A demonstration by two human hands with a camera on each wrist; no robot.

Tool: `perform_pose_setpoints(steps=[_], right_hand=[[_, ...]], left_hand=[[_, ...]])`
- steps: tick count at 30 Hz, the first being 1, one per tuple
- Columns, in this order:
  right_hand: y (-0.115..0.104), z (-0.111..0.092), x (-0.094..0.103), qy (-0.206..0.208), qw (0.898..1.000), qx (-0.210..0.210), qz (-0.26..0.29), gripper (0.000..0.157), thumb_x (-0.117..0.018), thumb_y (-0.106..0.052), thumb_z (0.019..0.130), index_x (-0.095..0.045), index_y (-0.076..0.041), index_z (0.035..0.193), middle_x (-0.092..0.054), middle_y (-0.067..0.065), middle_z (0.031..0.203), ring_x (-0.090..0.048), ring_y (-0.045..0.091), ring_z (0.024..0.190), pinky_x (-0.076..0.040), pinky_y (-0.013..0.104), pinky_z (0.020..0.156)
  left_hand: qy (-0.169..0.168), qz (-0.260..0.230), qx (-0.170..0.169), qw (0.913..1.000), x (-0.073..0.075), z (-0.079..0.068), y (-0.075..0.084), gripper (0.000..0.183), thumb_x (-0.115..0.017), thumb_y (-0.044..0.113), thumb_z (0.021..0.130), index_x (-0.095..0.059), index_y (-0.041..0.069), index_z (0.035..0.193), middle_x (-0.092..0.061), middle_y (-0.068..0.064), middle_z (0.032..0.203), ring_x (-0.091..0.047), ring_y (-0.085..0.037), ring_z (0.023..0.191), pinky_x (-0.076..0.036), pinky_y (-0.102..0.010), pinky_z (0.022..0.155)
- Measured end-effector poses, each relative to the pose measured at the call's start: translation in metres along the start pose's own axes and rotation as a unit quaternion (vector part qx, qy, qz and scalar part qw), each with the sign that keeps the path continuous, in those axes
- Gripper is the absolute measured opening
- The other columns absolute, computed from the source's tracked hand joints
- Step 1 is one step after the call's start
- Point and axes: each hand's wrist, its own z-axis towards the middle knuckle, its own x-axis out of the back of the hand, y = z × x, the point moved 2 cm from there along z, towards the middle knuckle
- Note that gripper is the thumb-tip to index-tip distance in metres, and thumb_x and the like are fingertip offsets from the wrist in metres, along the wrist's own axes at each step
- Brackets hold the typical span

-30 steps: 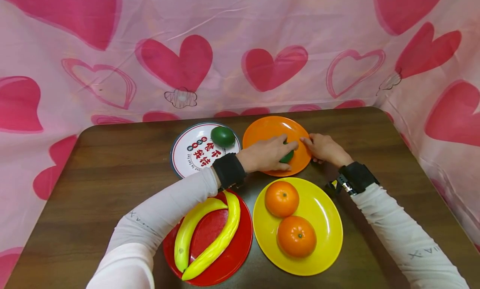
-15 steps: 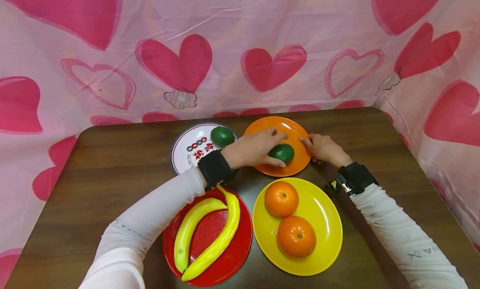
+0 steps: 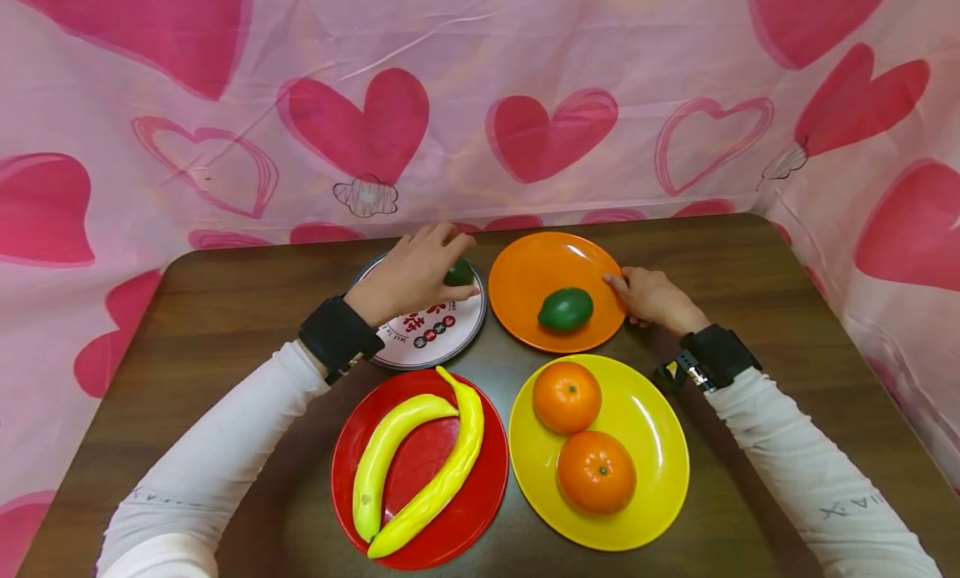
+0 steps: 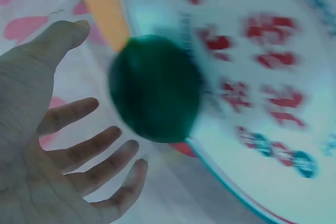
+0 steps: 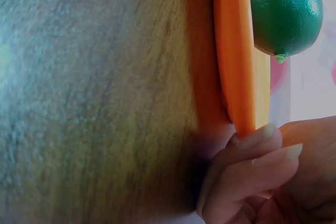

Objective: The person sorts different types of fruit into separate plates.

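Note:
My left hand (image 3: 412,271) is over the white plate (image 3: 468,326) with red characters, thumb and fingers spread around a lime (image 3: 459,272). In the left wrist view a gap shows between the spread fingers and this lime (image 4: 155,90). A second lime (image 3: 566,309) lies on the orange plate (image 3: 534,269). My right hand (image 3: 660,301) pinches that plate's right rim, thumb on top and fingers curled underneath. The right wrist view has the fingertips at the orange plate's edge (image 5: 234,51), below the lime (image 5: 286,11).
In front sits a red plate (image 3: 416,486) with two bananas (image 3: 397,453). Beside it a yellow plate (image 3: 652,495) carries two oranges (image 3: 596,472). All rest on a wooden table (image 3: 225,311), backed by a pink cloth (image 3: 465,27) with hearts.
My left hand has let go of the lime on the orange plate and moved left to the lime on the white plate. The right hand has stayed at the orange rim.

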Motion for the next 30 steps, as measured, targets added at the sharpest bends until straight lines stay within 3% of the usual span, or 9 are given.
perform_pose_setpoints(steps=[6, 11, 15, 19, 24, 30], right_hand=[[0.002, -0.002, 0.002, 0.001, 1.0, 0.0, 0.001, 0.058, -0.032, -0.056, 0.1, -0.05, -0.002, 0.114, -0.053, 0.01, 0.076, -0.053, 0.024, 0.063, -0.048, 0.033, 0.061], [0.003, -0.001, 0.002, 0.001, 1.0, -0.001, 0.001, 0.057, -0.032, -0.055, 0.1, -0.049, -0.002, 0.114, -0.053, 0.01, 0.076, -0.053, 0.024, 0.063, -0.049, 0.033, 0.062], [0.003, -0.001, 0.002, 0.003, 1.0, 0.002, -0.001, 0.057, -0.032, -0.055, 0.1, -0.05, -0.003, 0.112, -0.053, 0.01, 0.076, -0.053, 0.024, 0.062, -0.049, 0.032, 0.061], [0.002, -0.001, 0.002, 0.004, 1.0, 0.003, 0.002, 0.058, -0.032, -0.056, 0.1, -0.05, -0.003, 0.113, -0.053, 0.01, 0.076, -0.053, 0.024, 0.063, -0.048, 0.032, 0.061], [0.001, -0.001, 0.001, 0.003, 1.0, -0.001, 0.0, 0.057, -0.032, -0.055, 0.1, -0.05, -0.002, 0.113, -0.052, 0.01, 0.077, -0.053, 0.024, 0.063, -0.048, 0.032, 0.062], [0.001, -0.002, 0.001, 0.007, 1.0, 0.001, -0.006, 0.057, -0.031, -0.055, 0.1, -0.05, -0.002, 0.113, -0.053, 0.01, 0.076, -0.053, 0.024, 0.062, -0.048, 0.033, 0.061]], left_hand=[[-0.028, -0.005, 0.009, 0.9996, -0.012, -0.009, -0.011, 0.069, -0.068, 0.049, 0.084, -0.047, 0.017, 0.141, -0.043, -0.015, 0.143, -0.043, -0.035, 0.125, -0.04, -0.056, 0.104], [-0.034, -0.013, -0.009, 0.9993, -0.018, -0.009, -0.013, 0.067, -0.068, 0.045, 0.086, -0.046, 0.016, 0.143, -0.044, -0.013, 0.145, -0.043, -0.035, 0.128, -0.04, -0.051, 0.106], [-0.043, -0.018, -0.015, 0.9988, -0.021, -0.009, -0.013, 0.063, -0.068, 0.04, 0.087, -0.047, 0.016, 0.142, -0.046, -0.014, 0.139, -0.045, -0.034, 0.122, -0.047, -0.043, 0.099], [-0.071, -0.024, 0.007, 0.9972, -0.023, -0.011, -0.013, 0.061, -0.066, 0.042, 0.088, -0.048, 0.021, 0.142, -0.044, -0.016, 0.133, -0.047, -0.03, 0.113, -0.053, -0.04, 0.088], [-0.125, -0.017, 0.036, 0.9914, -0.028, -0.015, -0.013, 0.06, -0.061, 0.044, 0.091, -0.045, 0.02, 0.143, -0.046, -0.019, 0.134, -0.048, -0.03, 0.111, -0.053, -0.042, 0.088], [-0.134, -0.026, 0.045, 0.9896, -0.031, -0.016, -0.013, 0.06, -0.06, 0.044, 0.092, -0.043, 0.018, 0.143, -0.049, -0.018, 0.127, -0.048, -0.031, 0.108, -0.053, -0.041, 0.088]])
